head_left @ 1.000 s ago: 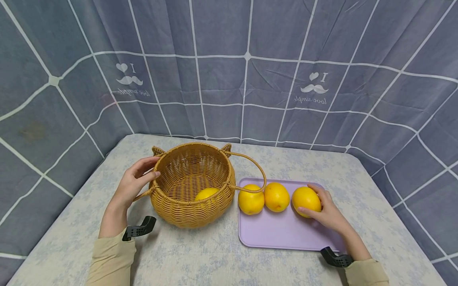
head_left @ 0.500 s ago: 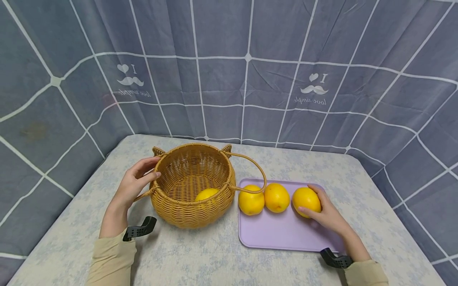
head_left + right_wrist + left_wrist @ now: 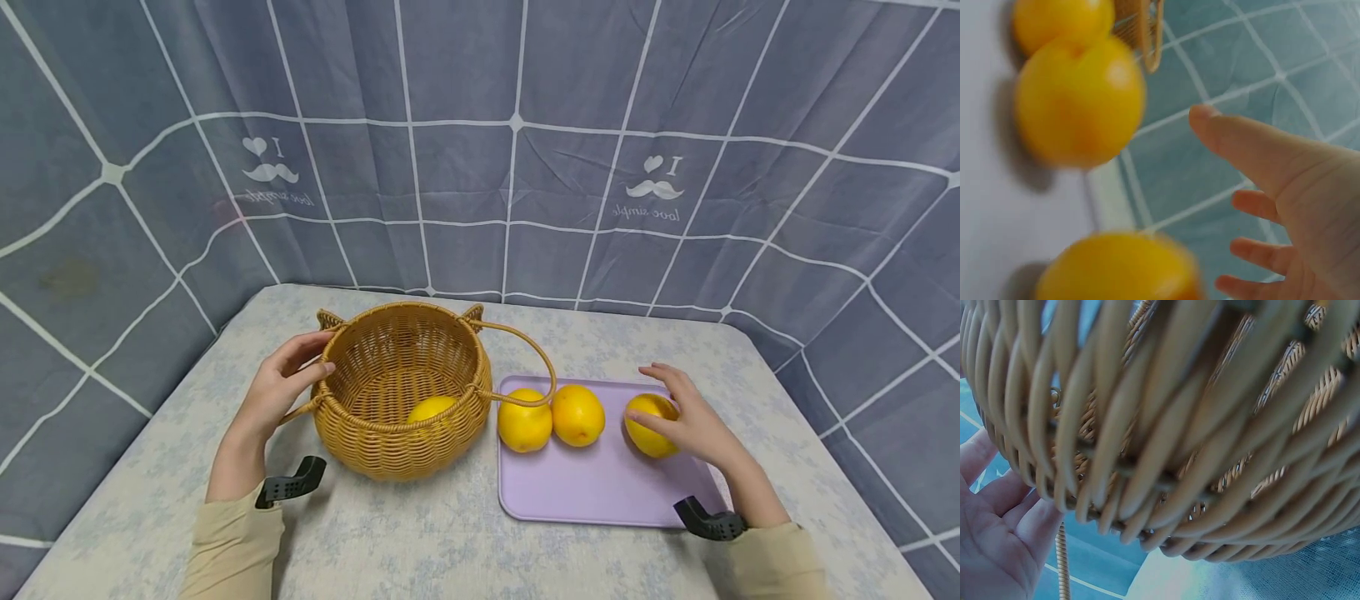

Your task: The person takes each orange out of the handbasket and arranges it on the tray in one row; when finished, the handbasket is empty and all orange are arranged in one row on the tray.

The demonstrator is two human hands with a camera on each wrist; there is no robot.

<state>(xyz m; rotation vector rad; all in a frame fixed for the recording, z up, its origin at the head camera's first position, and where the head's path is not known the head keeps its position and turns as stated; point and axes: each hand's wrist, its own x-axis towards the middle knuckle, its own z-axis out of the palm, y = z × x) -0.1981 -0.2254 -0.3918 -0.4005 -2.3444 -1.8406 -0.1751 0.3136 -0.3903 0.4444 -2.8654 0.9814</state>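
A round wicker basket [image 3: 401, 446] with two pointed ears stands left of centre. My left hand [image 3: 281, 379] grips its left rim, thumb over the edge; the left wrist view has that hand [image 3: 1007, 531] against the woven wall. Inside the basket lies one orange [image 3: 433, 407], partly hidden by the front rim. Over the right part of a purple tray [image 3: 592, 496], my right hand [image 3: 693, 421] hovers with fingers spread. Below it sits another orange [image 3: 651, 437], partly covered by the thumb. In the right wrist view a gap shows between hand [image 3: 1310, 206] and orange [image 3: 1119, 269].
Two more oranges, a left one [image 3: 525, 427] and a middle one [image 3: 577, 415], sit side by side on the tray. The basket's handle [image 3: 543, 354] leans out over the tray's left corner. A grid-patterned curtain [image 3: 465, 167] hangs behind the table [image 3: 390, 542].
My right hand has let go of the right-hand orange and lifted off it, fingers opening. That orange sits slightly further right. My left hand has stayed on the basket.
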